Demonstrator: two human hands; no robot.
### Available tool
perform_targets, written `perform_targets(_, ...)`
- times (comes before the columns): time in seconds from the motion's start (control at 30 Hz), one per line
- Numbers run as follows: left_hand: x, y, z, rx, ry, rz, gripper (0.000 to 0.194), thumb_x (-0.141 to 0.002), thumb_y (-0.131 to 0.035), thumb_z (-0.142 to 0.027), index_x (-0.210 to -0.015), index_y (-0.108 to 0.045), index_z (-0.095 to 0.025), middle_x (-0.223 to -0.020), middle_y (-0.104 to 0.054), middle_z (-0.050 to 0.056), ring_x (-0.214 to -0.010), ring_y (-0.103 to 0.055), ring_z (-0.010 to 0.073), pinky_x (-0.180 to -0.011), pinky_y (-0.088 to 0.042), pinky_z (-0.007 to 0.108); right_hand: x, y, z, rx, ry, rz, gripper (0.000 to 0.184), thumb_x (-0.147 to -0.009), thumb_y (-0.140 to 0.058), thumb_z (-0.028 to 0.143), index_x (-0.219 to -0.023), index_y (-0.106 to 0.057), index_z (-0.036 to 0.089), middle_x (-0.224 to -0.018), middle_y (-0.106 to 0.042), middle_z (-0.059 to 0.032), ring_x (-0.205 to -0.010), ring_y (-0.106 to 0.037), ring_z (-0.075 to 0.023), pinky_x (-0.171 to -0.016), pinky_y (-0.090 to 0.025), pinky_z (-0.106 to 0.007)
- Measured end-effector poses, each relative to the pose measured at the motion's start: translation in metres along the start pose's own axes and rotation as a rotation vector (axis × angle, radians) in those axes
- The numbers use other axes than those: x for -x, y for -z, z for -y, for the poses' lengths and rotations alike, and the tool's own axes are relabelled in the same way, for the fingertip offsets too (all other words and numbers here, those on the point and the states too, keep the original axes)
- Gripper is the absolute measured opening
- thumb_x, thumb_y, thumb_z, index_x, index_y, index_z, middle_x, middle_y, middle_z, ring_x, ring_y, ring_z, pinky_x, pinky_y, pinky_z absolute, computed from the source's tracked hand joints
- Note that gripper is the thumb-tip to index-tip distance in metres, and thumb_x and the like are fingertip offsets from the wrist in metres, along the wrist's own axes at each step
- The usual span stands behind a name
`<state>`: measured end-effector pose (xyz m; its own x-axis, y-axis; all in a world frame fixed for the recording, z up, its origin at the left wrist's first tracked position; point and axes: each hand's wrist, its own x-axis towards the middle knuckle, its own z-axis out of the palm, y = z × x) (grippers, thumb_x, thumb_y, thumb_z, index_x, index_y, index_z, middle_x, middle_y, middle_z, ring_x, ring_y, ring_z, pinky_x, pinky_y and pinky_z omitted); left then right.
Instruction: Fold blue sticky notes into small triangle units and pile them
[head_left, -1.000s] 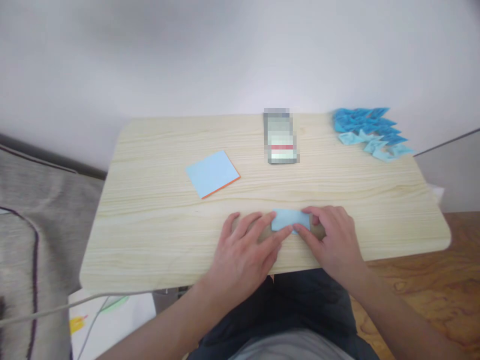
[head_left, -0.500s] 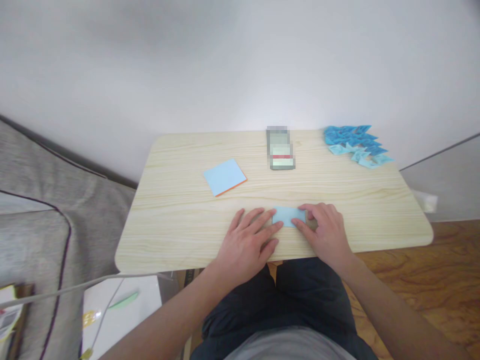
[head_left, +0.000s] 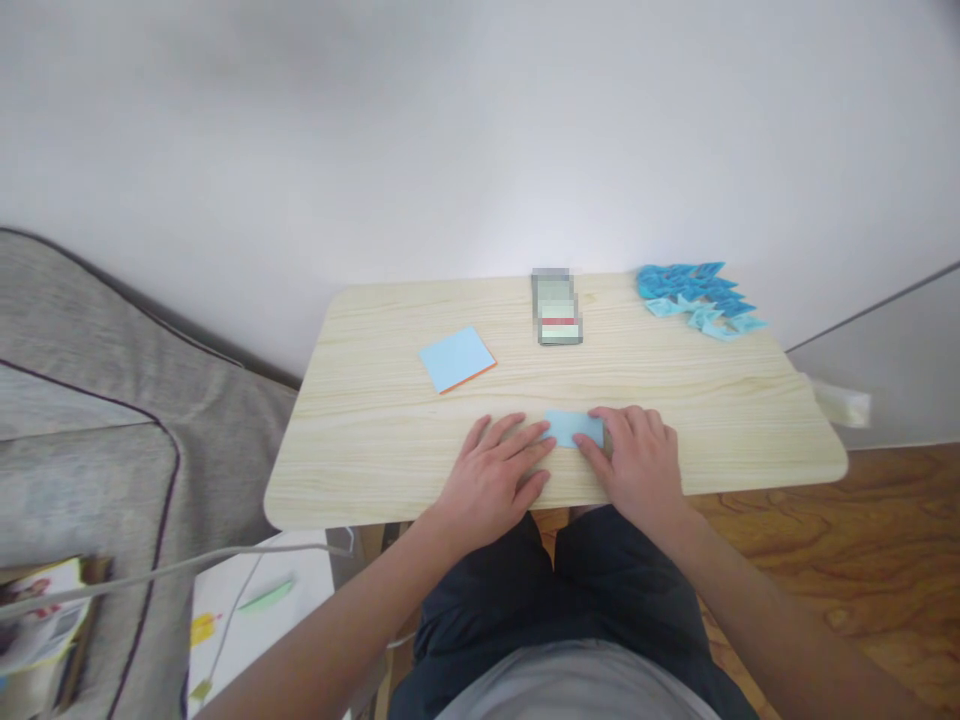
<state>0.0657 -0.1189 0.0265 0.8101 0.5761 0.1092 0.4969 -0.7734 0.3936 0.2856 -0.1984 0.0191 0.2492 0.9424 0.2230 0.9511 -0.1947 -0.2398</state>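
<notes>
A small light blue folded piece of paper (head_left: 565, 428) lies on the table near its front edge. My left hand (head_left: 495, 468) rests flat with fingers spread, its fingertips touching the paper's left end. At the right end, my right hand (head_left: 639, 452) has its thumb and index finger on the paper, the thumb on the lower part and the index at the upper edge; its other fingers curl under. Behind my left hand sits a stack of square paper (head_left: 457, 359), light blue on top with an orange edge below.
On the wooden table (head_left: 360, 420), a pixelated phone (head_left: 557, 308) lies at the back. Several folded blue paper pieces (head_left: 694, 295) are grouped at the back right. A grey sofa (head_left: 217, 420) stands left, and a cable (head_left: 247, 548) crosses beside the table.
The view has shifted slightly, so the table sits a little differently in frame. Both hands stay at the same paper, almost unmoved on it.
</notes>
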Motion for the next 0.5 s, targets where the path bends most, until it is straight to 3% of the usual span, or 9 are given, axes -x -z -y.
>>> perform_targets(0.2,0.0,0.0,-0.001,-0.005,0.0,-0.015,0.041,-0.102,-0.052,-0.038,-0.143,-0.059,-0.036,-0.153,-0.056,0.0,-0.147,-0.042,0.0274,-0.125,-0.025,0.057,0.005,-0.013,0.008,0.004,-0.079,-0.082,0.043,-0.091,-0.064,0.058,-0.116,-0.066,0.023,-0.11,-0.064,-0.0133,-0.104,-0.051,-0.0332,-0.082,-0.033,-0.043)
perform_targets(0.5,0.001,0.001,-0.001,0.005,-0.002,-0.008,0.041,-0.102,-0.052,-0.039,-0.142,-0.059,-0.034,-0.153,-0.056,0.0,-0.148,-0.041,0.027,-0.126,-0.023,0.057,0.021,-0.009,-0.023,-0.155,-0.098,-0.103,0.037,-0.089,-0.069,0.049,-0.12,-0.069,0.029,-0.114,-0.064,-0.0108,-0.107,-0.054,-0.0322,-0.087,-0.04,-0.046)
